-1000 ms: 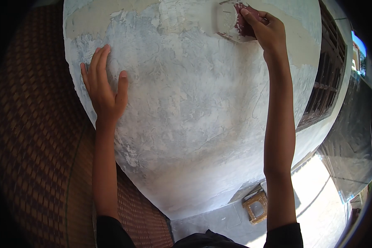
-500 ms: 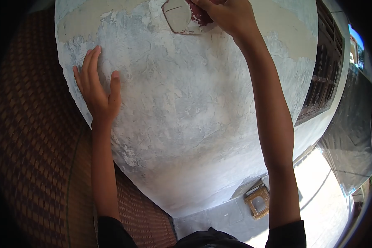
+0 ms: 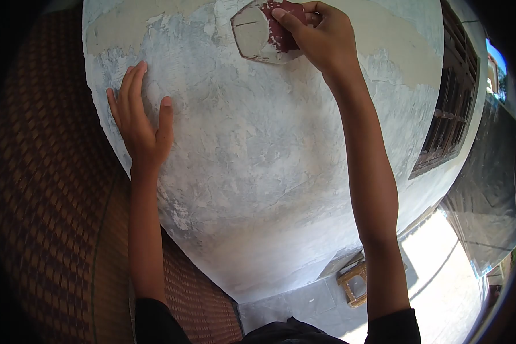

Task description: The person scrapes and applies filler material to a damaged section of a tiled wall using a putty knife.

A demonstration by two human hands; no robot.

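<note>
A wall [image 3: 269, 160] with rough grey-white plaster fills the middle of the view. My right hand [image 3: 318, 40] is raised high and grips a flat putty scraper [image 3: 258, 40] with a reddish handle, its plaster-coated blade pressed flat on the wall and pointing left. My left hand [image 3: 140, 126] lies flat on the plaster lower down at the left, fingers spread and pointing up, holding nothing. A band of smoother beige plaster [image 3: 395, 46] runs across the top of the wall.
A woven brown mat panel [image 3: 51, 200] stands at the left of the wall. A dark barred window [image 3: 450, 109] sits to the right. Below lie a tiled floor [image 3: 292, 304] and a small wooden stool [image 3: 352, 281], with bright sunlit ground at the lower right.
My right hand has carried the scraper leftward along the top of the wall, then slightly down. My left hand has stayed flat on the plaster.
</note>
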